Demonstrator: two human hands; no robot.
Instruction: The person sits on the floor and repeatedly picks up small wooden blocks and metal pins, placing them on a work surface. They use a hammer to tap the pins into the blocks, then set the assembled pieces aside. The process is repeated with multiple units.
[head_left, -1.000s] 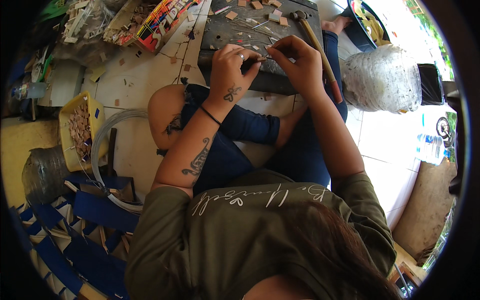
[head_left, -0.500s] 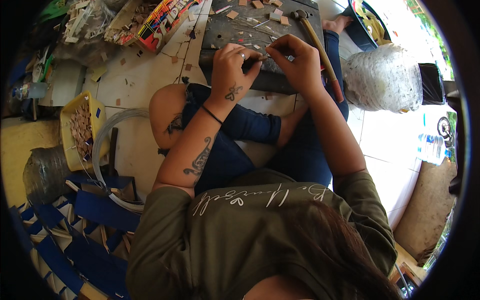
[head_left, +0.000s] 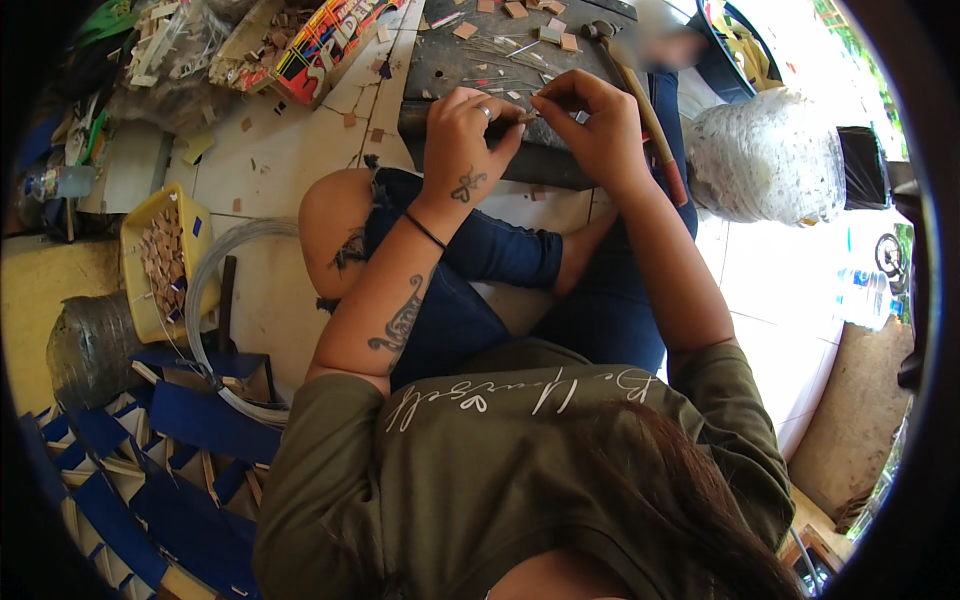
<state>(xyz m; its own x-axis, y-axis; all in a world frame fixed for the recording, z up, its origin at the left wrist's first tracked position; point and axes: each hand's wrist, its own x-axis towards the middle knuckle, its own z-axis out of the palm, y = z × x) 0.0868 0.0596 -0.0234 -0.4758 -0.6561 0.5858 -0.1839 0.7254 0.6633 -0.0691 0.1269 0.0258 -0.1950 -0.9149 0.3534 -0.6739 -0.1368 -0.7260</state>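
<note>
Over the near edge of a dark low work block (head_left: 430,72), my two hands meet almost tip to tip. My left hand (head_left: 465,135), with a ring on one finger, pinches a small brown piece (head_left: 527,117) that looks like wood. My right hand (head_left: 603,125) is closed in a pinch just beside that piece; what lies between its fingertips is too small to make out. Several thin wires (head_left: 505,50) and small square wooden chips (head_left: 515,9) are scattered on the block beyond my hands. A hammer (head_left: 640,105) with a wooden handle lies to the right of my right hand.
At left stand a yellow tub (head_left: 200,240) of small wooden chips, a coil of wire (head_left: 205,300) and blue slatted pieces (head_left: 190,500). A colourful box (head_left: 320,50) holds more chips. A plastic-wrapped bundle (head_left: 765,155) and a black basin (head_left: 720,60) are at right.
Both hands stay nearly in place, fingertips still close together. The small brown piece in my left hand has shifted very slightly.
</note>
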